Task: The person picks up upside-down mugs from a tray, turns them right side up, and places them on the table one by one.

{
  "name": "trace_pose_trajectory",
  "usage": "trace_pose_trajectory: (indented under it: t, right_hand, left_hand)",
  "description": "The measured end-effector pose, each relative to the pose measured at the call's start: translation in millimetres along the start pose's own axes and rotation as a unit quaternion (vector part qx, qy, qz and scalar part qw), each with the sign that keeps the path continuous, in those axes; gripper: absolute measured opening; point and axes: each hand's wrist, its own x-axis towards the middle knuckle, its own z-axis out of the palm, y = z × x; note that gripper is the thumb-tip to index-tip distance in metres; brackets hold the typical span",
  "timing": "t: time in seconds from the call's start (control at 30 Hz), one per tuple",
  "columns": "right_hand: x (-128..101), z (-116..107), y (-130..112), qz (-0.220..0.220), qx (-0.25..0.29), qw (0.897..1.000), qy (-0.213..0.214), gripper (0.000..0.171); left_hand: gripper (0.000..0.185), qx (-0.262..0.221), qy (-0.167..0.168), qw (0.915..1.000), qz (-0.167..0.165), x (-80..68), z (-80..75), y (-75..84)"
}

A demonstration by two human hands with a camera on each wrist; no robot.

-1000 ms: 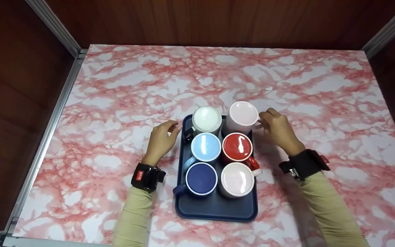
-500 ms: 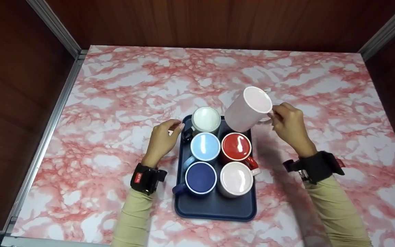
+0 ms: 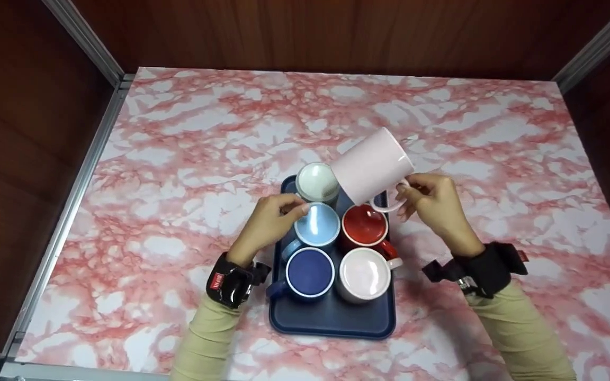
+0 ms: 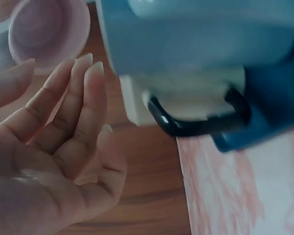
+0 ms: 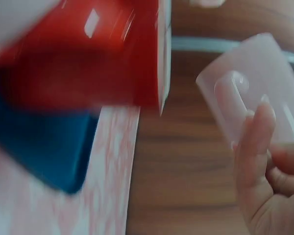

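The right hand (image 3: pixel 434 203) now holds the pink mug (image 3: pixel 371 165) by its handle, lifted off the tray (image 3: pixel 331 323) and tipped; the left hand (image 3: pixel 270 222), fingers relaxed, has moved to the light-blue mug (image 3: pixel 316 225)

Right hand (image 3: pixel 432 203) raised, pinching (seemingly), left hand (image 3: pixel 273 219) open, relaxed

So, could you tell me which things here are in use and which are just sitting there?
In use:
right hand holding the pale pink mug by its handle
left hand by the light blue mug

Sitting there:
white mug
red mug
dark blue mug
tray
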Motion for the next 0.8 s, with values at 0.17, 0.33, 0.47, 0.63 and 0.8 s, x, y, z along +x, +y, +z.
trace_pose_trajectory:
  t: [0.17, 0.33, 0.47, 0.63, 0.8]
  right_hand:
    - [-6, 12, -5, 0.073, 0.107, 0.991, -0.021, 0.011]
    - [-10, 26, -7, 0.119, 0.217, 0.969, -0.024, 0.009]
    - [-14, 35, -10, 0.160, 0.291, 0.943, -0.025, 0.013]
    - [-17, 43, -15, 0.191, 0.353, 0.915, -0.032, 0.017]
    - [-20, 49, -21, 0.198, 0.376, 0.904, -0.047, 0.015]
  left_hand:
    - [0.016, -0.013, -0.043, 0.9990, 0.002, 0.7, 6.3, 11.1]
    - [0.022, -0.042, -0.067, 0.9968, -0.013, 3.0, 12.7, 17.8]
    - [0.025, -0.074, -0.082, 0.9930, -0.040, 3.7, 16.8, 22.9]
    - [0.025, -0.112, -0.101, 0.9875, -0.046, 1.7, 16.2, 31.3]
    - [0.025, -0.149, -0.113, 0.9815, -0.041, -0.5, 14.7, 40.6]
